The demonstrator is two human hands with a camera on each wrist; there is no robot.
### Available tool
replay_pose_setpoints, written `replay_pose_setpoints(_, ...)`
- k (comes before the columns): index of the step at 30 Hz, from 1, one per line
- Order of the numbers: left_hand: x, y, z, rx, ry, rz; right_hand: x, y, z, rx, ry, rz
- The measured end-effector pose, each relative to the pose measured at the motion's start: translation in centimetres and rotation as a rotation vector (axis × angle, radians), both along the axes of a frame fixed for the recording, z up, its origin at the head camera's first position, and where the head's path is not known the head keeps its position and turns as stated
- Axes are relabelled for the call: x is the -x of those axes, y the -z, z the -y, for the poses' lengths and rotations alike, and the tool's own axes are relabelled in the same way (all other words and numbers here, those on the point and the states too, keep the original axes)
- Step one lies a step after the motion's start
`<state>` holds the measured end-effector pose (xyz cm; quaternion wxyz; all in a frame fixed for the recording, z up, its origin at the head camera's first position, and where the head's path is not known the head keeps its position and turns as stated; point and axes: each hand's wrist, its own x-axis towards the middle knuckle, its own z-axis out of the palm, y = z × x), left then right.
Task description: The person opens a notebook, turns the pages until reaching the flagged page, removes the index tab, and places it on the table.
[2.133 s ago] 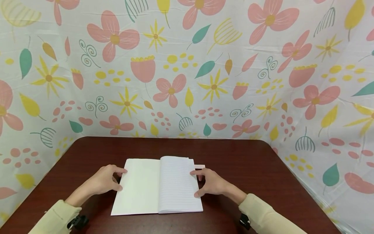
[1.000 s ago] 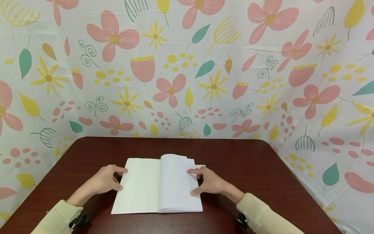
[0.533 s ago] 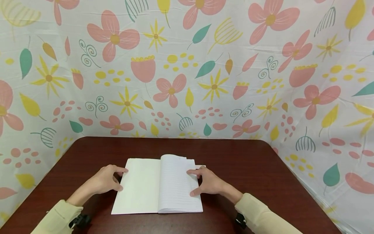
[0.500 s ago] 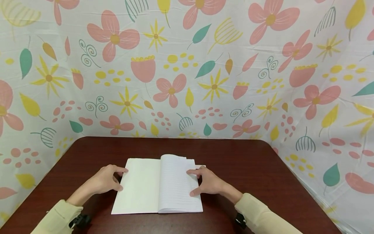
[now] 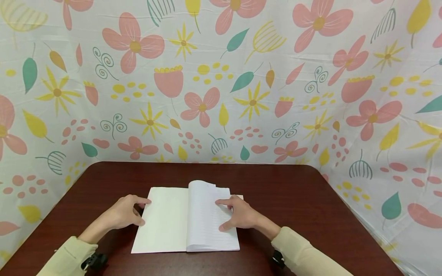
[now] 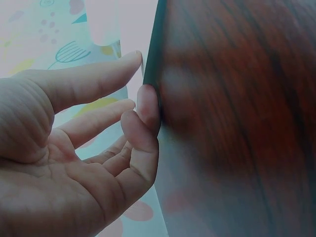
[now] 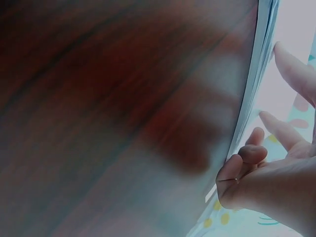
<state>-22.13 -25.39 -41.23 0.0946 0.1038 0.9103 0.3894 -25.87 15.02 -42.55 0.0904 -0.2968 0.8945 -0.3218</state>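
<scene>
An open notebook (image 5: 164, 222) lies on the dark brown table in the head view, blank page on the left, lined page (image 5: 203, 226) on the right. My left hand (image 5: 122, 211) touches the left edge with thumb and index finger; the left wrist view shows its other fingers (image 6: 140, 170) bent against the notebook's side. My right hand (image 5: 243, 214) rests thumb and index fingertips on the lined page, which bulges up near the spine. In the right wrist view, the other fingers (image 7: 229, 175) bend beside the page edges. A pale tab (image 5: 240, 197) pokes out behind the right hand.
The brown table (image 5: 293, 184) surrounds the notebook. Floral cloth (image 5: 221, 96) hangs behind it and along both sides. A small black device (image 5: 94, 262) is strapped at the left wrist, another (image 5: 278, 258) at the right, by the pale sleeves.
My right hand has slid left across the lined page. The page has shifted with it and arches higher near the spine. My left hand stays nearly still.
</scene>
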Motion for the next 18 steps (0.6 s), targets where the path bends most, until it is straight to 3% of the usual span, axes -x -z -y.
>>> replay_pose_setpoints(18,0.0,0.0,0.0,-0.006,0.006,-0.007,0.2,-0.7,3.5,0.018,0.011,0.028)
